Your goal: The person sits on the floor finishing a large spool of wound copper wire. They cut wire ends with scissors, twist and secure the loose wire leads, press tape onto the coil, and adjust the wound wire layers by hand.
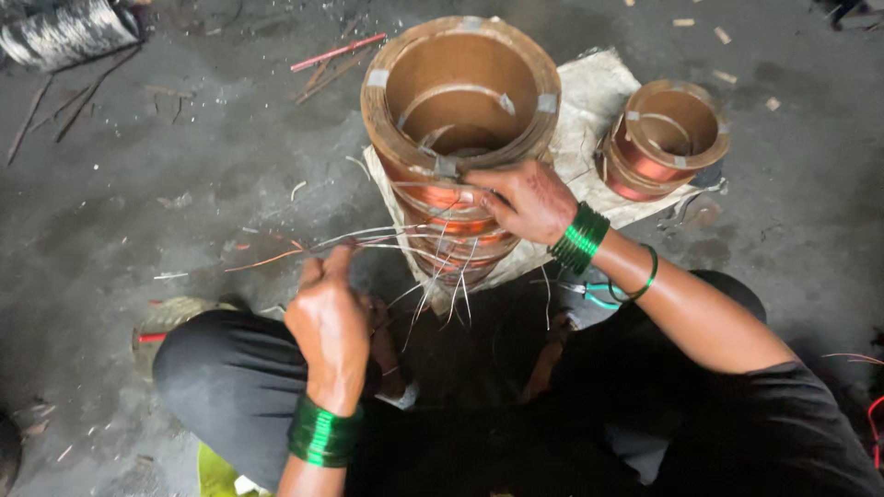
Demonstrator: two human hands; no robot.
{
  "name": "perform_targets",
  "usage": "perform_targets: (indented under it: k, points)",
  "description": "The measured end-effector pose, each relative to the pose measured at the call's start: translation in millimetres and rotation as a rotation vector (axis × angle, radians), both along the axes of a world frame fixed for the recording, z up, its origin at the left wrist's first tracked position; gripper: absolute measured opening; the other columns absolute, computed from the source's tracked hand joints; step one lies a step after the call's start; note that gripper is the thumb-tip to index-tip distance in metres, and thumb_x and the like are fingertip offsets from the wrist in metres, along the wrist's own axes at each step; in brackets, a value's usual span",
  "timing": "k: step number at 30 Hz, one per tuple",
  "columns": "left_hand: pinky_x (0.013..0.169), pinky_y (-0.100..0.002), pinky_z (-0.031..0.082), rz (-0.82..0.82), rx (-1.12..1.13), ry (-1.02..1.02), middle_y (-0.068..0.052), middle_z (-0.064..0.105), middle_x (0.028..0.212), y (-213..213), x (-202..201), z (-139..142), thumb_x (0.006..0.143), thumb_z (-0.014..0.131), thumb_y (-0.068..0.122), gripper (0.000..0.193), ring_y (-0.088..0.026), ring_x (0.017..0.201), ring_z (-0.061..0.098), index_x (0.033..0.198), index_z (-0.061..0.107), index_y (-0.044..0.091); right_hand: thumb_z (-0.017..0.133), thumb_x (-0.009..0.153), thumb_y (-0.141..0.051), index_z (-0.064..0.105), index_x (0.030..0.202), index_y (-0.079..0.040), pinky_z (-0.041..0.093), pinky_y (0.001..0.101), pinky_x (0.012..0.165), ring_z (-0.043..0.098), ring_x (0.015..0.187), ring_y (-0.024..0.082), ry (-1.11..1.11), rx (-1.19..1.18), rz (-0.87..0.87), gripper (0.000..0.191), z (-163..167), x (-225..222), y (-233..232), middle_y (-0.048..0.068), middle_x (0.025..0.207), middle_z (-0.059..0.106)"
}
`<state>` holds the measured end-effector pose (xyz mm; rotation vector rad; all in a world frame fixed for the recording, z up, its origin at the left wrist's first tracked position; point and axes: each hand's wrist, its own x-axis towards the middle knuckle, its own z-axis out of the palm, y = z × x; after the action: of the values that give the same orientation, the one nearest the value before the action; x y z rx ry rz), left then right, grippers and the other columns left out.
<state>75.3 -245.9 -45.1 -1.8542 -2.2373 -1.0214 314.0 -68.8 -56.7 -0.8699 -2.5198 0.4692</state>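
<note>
The fingers of the left hand [329, 317] are pinched together around the near ends of a bundle of thin wire leads [387, 237], which run from the fingertips toward two o'clock and meet the side of the large copper coil stack [458, 138]. Some of those strands are pale, others copper-red, and a few loose ones hang down at six o'clock from the coil's lower edge. The right hand [527, 198] lies at three o'clock of the left, its fingers curled and pressed against the upper windings on the stack's near side; they appear to grip a strand there, though the exact hold is hidden by the knuckles. Both wrists wear stacks of green bangles [580, 237].

The large coil stack stands upright, hollow in the middle, with pale tape tabs on its rim, and rests on a dirty white cloth [599, 92]. On the same cloth, at three o'clock of the stack and just apart from it, sits a smaller copper coil [665, 138], also hollow and taped. A pair of pliers with teal handles [589, 294] lies on the floor under the right forearm.

The person sits cross-legged in black trousers [230, 377] on a grey concrete floor [184, 184]. At eleven o'clock, far off, a reel of grey wire [64, 32] lies at the frame's edge, and a thin red rod [338, 52] rests near twelve o'clock.
</note>
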Motion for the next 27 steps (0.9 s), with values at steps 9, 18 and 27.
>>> perform_targets:
  k: [9,18,27]
  points:
    - [0.061,-0.026,0.038,-0.421,-0.387,-1.136,0.001,0.049,0.07,-31.5,60.8,-99.4,0.103,0.052,0.001,0.019,-0.009,0.065,0.043,0.089,0.064,0.004,0.063,0.095,-0.019,0.061,0.119,-0.014,0.056,0.0462,0.063,0.072,0.08,0.035,0.05,-0.07,-0.07,0.025,-19.4,-1.2,-4.0,0.016,0.086,0.073]
    - [0.058,-0.023,0.034,-0.316,-0.364,-1.208,0.005,0.045,0.067,-28.3,70.5,-107.9,0.103,0.054,0.002,0.018,-0.005,0.063,0.038,0.09,0.067,0.004,0.056,0.086,-0.015,0.059,0.11,-0.009,0.052,0.0392,0.049,0.071,0.073,0.027,-0.389,0.54,0.129,0.025,-9.0,8.5,-41.1,0.016,0.1,0.067]
    - [0.054,-0.023,0.035,-0.236,-0.272,-1.052,0.003,0.046,0.065,-27.9,71.6,-108.2,0.087,0.053,-0.011,0.03,-0.004,0.061,0.04,0.096,0.074,0.008,0.057,0.082,-0.017,0.061,0.117,-0.008,0.049,0.0401,0.041,0.063,0.051,0.026,-0.541,0.491,0.067,0.036,-18.1,14.6,-35.5,0.015,0.087,0.068]
